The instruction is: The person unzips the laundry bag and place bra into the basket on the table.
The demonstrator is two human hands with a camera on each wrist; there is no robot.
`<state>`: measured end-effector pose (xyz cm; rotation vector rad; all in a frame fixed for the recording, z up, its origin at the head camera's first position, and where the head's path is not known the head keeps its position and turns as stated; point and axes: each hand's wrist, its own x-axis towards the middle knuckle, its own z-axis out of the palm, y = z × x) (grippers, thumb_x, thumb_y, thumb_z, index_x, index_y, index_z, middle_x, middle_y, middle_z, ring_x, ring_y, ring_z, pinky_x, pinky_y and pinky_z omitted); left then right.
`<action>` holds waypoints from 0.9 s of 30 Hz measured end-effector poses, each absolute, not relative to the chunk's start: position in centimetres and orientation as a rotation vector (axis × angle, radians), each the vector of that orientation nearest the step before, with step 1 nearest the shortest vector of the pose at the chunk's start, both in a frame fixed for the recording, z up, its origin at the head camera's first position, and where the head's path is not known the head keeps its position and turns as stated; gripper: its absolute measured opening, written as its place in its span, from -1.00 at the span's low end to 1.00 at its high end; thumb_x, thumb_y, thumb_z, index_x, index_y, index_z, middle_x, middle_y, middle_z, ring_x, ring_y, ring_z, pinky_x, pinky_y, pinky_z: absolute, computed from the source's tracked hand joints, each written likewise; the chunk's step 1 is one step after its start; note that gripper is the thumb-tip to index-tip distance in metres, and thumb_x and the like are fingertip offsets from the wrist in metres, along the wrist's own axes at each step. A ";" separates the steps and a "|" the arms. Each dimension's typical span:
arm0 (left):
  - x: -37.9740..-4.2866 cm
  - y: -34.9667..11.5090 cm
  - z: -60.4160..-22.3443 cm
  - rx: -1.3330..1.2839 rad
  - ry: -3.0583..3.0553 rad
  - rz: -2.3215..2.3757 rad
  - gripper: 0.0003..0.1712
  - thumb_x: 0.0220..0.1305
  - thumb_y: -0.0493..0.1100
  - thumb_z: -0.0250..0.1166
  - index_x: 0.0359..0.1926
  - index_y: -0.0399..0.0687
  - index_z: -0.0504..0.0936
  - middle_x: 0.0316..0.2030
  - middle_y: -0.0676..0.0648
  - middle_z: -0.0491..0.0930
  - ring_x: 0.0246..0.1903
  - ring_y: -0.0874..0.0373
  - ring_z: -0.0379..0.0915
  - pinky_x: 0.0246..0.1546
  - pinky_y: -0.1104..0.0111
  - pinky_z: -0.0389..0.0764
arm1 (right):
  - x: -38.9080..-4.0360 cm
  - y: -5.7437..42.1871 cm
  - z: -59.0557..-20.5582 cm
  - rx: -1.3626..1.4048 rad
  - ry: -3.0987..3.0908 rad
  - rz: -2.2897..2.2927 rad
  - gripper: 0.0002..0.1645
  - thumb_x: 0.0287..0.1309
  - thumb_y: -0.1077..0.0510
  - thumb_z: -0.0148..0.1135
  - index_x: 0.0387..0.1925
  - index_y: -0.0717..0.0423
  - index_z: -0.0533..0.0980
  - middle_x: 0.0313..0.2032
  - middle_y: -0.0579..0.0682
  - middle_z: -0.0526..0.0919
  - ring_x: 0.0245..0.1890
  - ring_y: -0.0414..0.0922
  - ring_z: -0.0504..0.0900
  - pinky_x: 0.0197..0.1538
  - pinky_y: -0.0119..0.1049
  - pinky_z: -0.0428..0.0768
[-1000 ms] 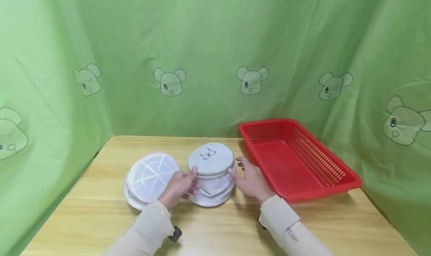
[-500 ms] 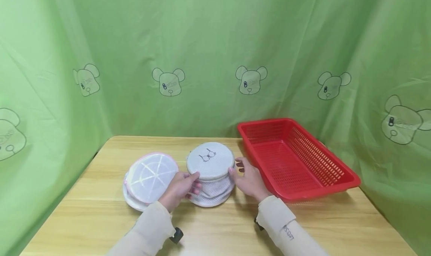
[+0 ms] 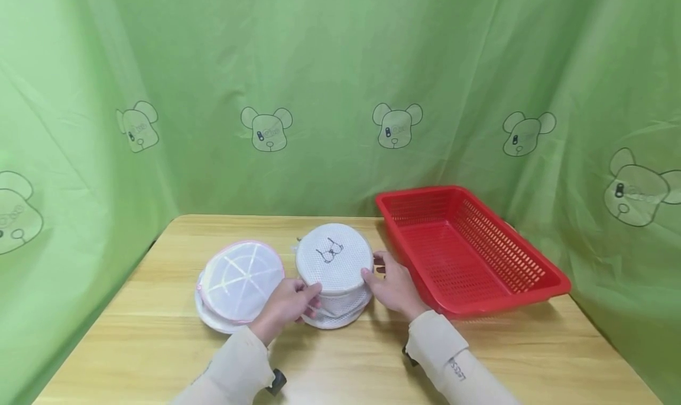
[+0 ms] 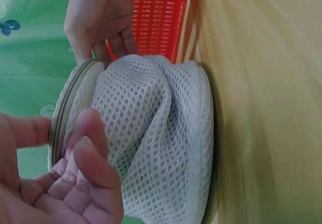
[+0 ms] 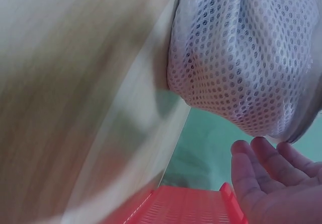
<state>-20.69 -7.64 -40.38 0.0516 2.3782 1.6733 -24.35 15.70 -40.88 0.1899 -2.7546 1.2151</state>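
Pinching left hand (image 3: 286,304): fingers clamped on mesh bag (image 3: 335,270), seven o'clock.
Right hand (image 3: 393,285): fingers apart, touching it, three o'clock.

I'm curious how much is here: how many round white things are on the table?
3 visible: the mesh bag between the left hand and right hand, the pink-rimmed one to its left, and the white one beneath that. More could be hidden underneath.

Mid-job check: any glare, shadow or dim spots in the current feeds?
Head view: bright overall, pale glare on the wooden tabletop near the bottom edge; left wrist: mesh weave of the white mesh laundry bag reads clearly, soft shadow beside its base; right wrist: darker, broad soft shadows across the tabletop.
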 end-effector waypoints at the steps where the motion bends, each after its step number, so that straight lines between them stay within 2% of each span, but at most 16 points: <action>1: -20.7 -7.7 -40.3 0.059 2.404 1.651 -0.59 0.36 0.08 0.19 -0.35 -0.20 0.58 -0.43 -0.03 0.63 -0.48 0.16 0.58 -0.54 0.32 0.53 | -24.3 15.7 -40.8 0.190 -2.755 1.211 -0.38 0.25 0.03 0.20 0.24 0.23 0.33 0.09 0.19 0.54 0.11 0.13 0.50 0.14 0.04 0.47; 6: -21.2 -8.4 -40.1 0.001 2.523 1.633 -0.57 0.35 0.10 0.21 -0.46 -0.16 0.55 -0.54 -0.04 0.57 -0.56 0.16 0.49 -0.59 0.35 0.49 | -24.2 15.7 -40.7 0.207 -2.730 1.208 -0.46 0.16 0.18 0.22 0.17 0.27 0.39 0.00 0.18 0.59 0.07 0.11 0.53 0.13 0.00 0.48; 10: -22.0 -9.0 -39.7 -0.134 2.626 1.709 -0.66 0.33 0.02 0.25 -0.42 -0.16 0.53 -0.52 -0.05 0.49 -0.56 0.14 0.38 -0.58 0.38 0.43 | -24.1 15.7 -40.7 0.223 -2.735 1.218 -0.46 0.14 0.25 0.19 0.17 0.30 0.39 0.00 0.18 0.59 0.04 0.10 0.55 0.12 -0.02 0.50; 13: -22.5 -9.3 -39.3 -0.210 2.665 1.775 -0.74 0.30 -0.04 0.28 -0.30 -0.17 0.55 -0.40 -0.07 0.50 -0.45 0.09 0.40 -0.47 0.34 0.46 | -24.2 15.8 -40.8 0.235 -2.737 1.233 -0.45 0.12 0.30 0.15 0.19 0.32 0.38 0.02 0.19 0.58 0.05 0.10 0.55 0.12 -0.03 0.51; 15: -22.7 -9.4 -39.1 -0.235 2.655 1.819 -0.74 0.29 -0.06 0.28 -0.18 -0.19 0.57 -0.28 -0.11 0.53 -0.31 0.04 0.45 -0.32 0.29 0.53 | -24.2 15.8 -40.8 0.243 -2.731 1.241 -0.44 0.10 0.33 0.12 0.19 0.32 0.37 0.03 0.20 0.58 0.06 0.11 0.54 0.12 -0.03 0.51; 18: -23.0 -9.5 -39.0 -0.245 2.594 1.871 -0.61 0.31 -0.06 0.28 0.03 -0.23 0.53 -0.05 -0.18 0.53 -0.07 -0.04 0.46 -0.06 0.18 0.54 | -24.3 15.9 -40.9 0.255 -2.727 1.235 -0.43 0.07 0.35 0.09 0.19 0.32 0.37 0.04 0.20 0.58 0.07 0.10 0.55 0.12 -0.04 0.52; 21: -23.1 -9.6 -38.9 -0.249 2.585 1.855 -0.49 0.34 -0.03 0.24 0.21 -0.20 0.44 0.10 -0.23 0.46 0.08 -0.12 0.39 0.09 0.07 0.48 | -24.3 16.0 -40.9 0.274 -2.729 1.224 -0.42 0.06 0.38 0.07 0.19 0.31 0.38 0.04 0.20 0.58 0.07 0.09 0.55 0.11 -0.05 0.53; 24: -23.3 -9.8 -38.7 -0.243 2.613 1.820 -0.47 0.37 -0.02 0.19 0.27 -0.15 0.42 0.14 -0.26 0.44 0.13 -0.15 0.36 0.12 0.03 0.45 | -24.4 15.9 -40.9 0.316 -2.727 1.216 -0.42 0.06 0.42 0.05 0.19 0.31 0.37 0.05 0.20 0.58 0.08 0.11 0.54 0.10 -0.02 0.54; 27: -23.5 -9.8 -38.5 -0.214 2.634 1.805 -0.56 0.39 -0.03 0.16 0.17 -0.17 0.52 0.05 -0.22 0.53 0.05 -0.12 0.44 0.07 0.06 0.49 | -24.4 15.7 -40.8 0.354 -2.733 1.200 -0.43 0.08 0.44 0.05 0.19 0.30 0.37 0.06 0.19 0.57 0.08 0.11 0.54 0.10 -0.03 0.54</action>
